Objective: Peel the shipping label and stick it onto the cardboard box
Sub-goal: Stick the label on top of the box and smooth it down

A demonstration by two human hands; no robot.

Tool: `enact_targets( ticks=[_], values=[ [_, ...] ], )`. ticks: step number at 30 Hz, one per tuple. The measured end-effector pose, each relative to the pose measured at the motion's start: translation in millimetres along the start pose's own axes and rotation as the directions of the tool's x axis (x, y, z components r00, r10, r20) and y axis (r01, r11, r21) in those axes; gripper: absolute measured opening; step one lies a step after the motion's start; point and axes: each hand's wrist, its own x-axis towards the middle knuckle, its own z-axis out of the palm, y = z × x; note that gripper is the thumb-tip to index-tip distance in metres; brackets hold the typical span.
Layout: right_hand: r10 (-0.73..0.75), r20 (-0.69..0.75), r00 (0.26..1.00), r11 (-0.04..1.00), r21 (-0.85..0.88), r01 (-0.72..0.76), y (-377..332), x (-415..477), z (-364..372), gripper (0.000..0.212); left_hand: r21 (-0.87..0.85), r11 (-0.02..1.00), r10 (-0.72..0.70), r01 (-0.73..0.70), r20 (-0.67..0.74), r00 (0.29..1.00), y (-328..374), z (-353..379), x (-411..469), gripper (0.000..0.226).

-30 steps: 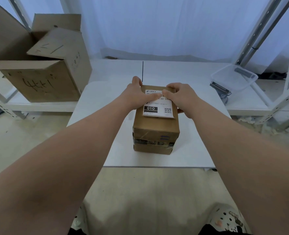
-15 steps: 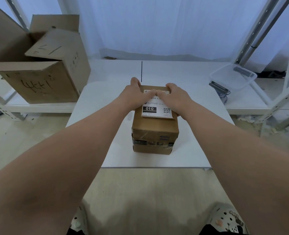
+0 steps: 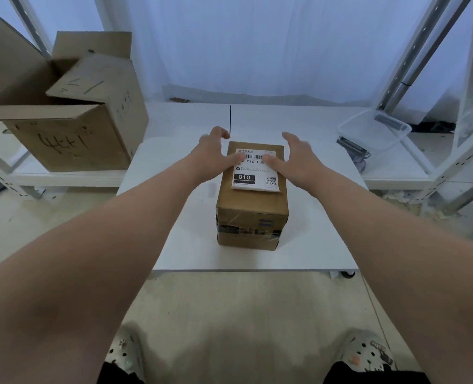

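Observation:
A small brown cardboard box (image 3: 253, 214) stands on the white table (image 3: 313, 245), taped around its lower half. A white shipping label (image 3: 256, 173) with a barcode, "010" and a QR code lies flat on the box's top. My left hand (image 3: 213, 153) hovers at the box's far left edge with fingers spread, its thumb resting on the label's left side. My right hand (image 3: 296, 156) is at the far right edge, also spread, with its thumb on the label's right side. Neither hand grips anything.
A large open cardboard box (image 3: 71, 112) with handwriting sits on the low shelf to the left. A clear plastic tub (image 3: 374, 130) and a dark tool (image 3: 352, 149) lie on the shelf to the right. Metal rack posts rise at both sides.
Both hands have drawn apart from the middle of the label toward the box's sides, fingers opening. More of the label's top with the barcode now shows.

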Motion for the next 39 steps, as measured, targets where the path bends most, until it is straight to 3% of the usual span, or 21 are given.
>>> enact_targets(
  ticks=[2,4,6,9,16,21,24,31,34,39],
  values=[
    [-0.228,-0.003,0.974,0.943,-0.25,0.22,-3.6,-4.9,-4.9,0.063,0.211,0.962,0.18,-0.172,-0.022,0.983,2.3,-3.3,-4.8,0.045],
    [-0.33,0.142,0.933,0.859,-0.364,0.36,-6.6,-9.8,-5.0,0.052,0.32,0.903,0.288,-0.288,0.049,0.956,4.4,-5.0,-11.4,0.04],
    [-0.27,0.235,0.934,0.829,-0.436,0.35,-4.8,-13.8,-3.5,0.052,0.354,0.878,0.276,-0.322,0.176,0.945,2.9,-3.8,-16.8,0.048],
    [-0.151,0.243,0.958,0.819,-0.512,0.259,-2.4,-16.2,-3.8,0.053,0.43,0.864,0.15,-0.261,0.275,0.95,-1.3,-5.3,-22.1,0.059],
    [-0.131,0.293,0.947,0.932,-0.29,0.219,2.1,-10.4,0.6,0.054,0.483,0.853,0.062,-0.196,0.28,0.958,-0.8,1.3,-22.9,0.065],
    [-0.105,0.205,0.973,0.942,-0.292,0.163,1.2,-5.7,-1.7,0.05,0.433,0.892,0.035,-0.129,0.219,0.975,4.7,13.4,-12.1,0.07],
    [-0.109,0.116,0.987,0.948,-0.286,0.138,-3.2,-5.0,0.3,0.047,0.395,0.912,0.052,-0.106,0.145,0.988,7.8,20.8,-6.4,0.064],
    [-0.087,0.133,0.987,0.996,0.004,0.087,-4.1,-5.3,-5.6,0.043,0.347,0.915,0.195,-0.208,0.072,0.978,2.9,10.9,-7.4,0.042],
    [-0.081,0.153,0.985,0.996,0.042,0.076,-2.3,-4.3,-5.9,0.041,0.39,0.856,0.306,-0.339,0.147,0.941,1.8,2.8,-16.6,0.037],
    [-0.064,0.198,0.978,0.991,-0.103,0.086,-3.8,-8.3,-7.3,0.046,0.399,0.786,0.341,-0.473,0.359,0.869,5.2,-5.0,-25.6,0.045]
  ],
)
